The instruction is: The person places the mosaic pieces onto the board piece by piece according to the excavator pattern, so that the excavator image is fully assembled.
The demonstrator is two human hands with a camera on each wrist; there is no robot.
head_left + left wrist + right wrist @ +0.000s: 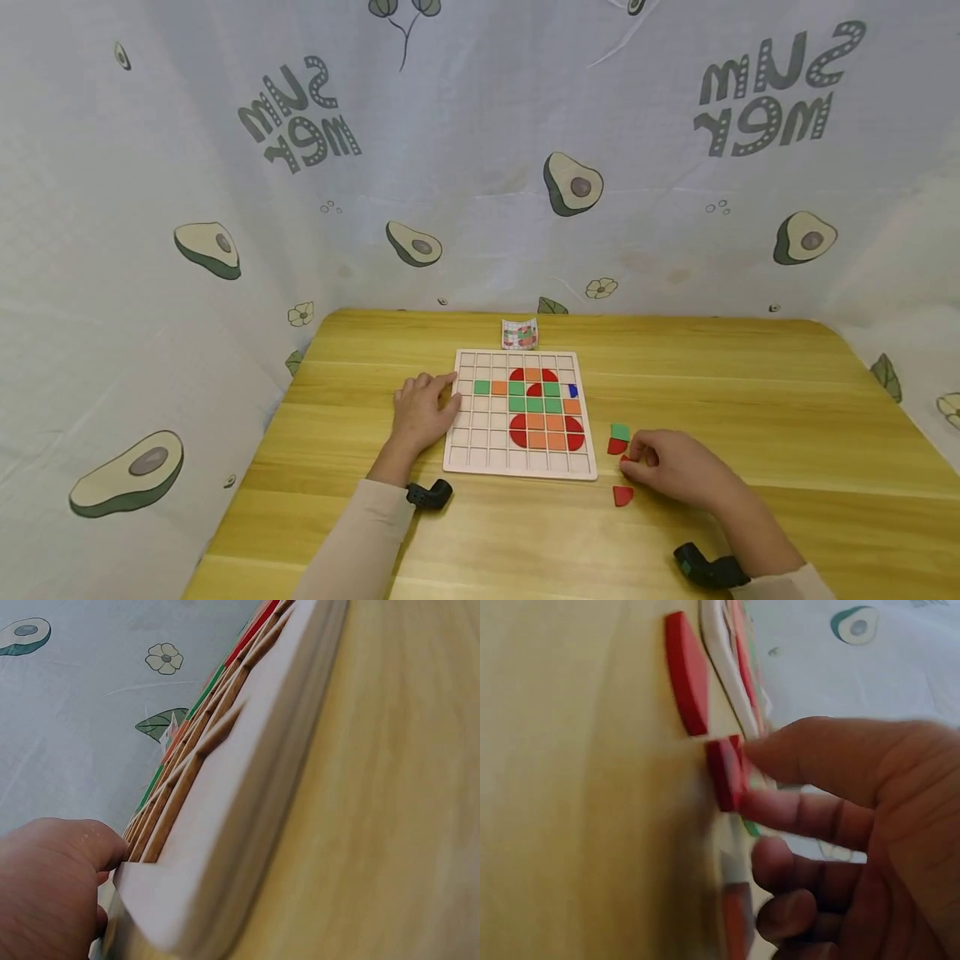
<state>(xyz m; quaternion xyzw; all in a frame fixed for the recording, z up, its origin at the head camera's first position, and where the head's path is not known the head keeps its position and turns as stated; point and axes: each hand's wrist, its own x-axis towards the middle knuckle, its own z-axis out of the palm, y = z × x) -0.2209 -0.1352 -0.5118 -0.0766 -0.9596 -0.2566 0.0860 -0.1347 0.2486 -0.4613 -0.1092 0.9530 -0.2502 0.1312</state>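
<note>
A pale wooden grid board (517, 472) lies on the table, with red, green, orange and blue flat pieces in some of its cells. My left hand (420, 412) rests at the board's left edge, index finger and thumb touching the rim. Right of the board, my right hand (678, 467) pinches a red quarter-circle piece (724, 776) between thumb and index finger, just at the tabletop. Close by lie a green square (620, 432), another red quarter-circle (617, 447) touching it, and one more red quarter-circle (623, 496) nearer me. An orange piece (736, 922) shows blurred below my right fingers.
A small printed card (520, 334) with a coloured grid pattern stands behind the board's far edge. The wooden table (360, 350) meets a white curtain (480, 167) printed with avocados. Black wrist cameras (430, 495) are strapped to both wrists.
</note>
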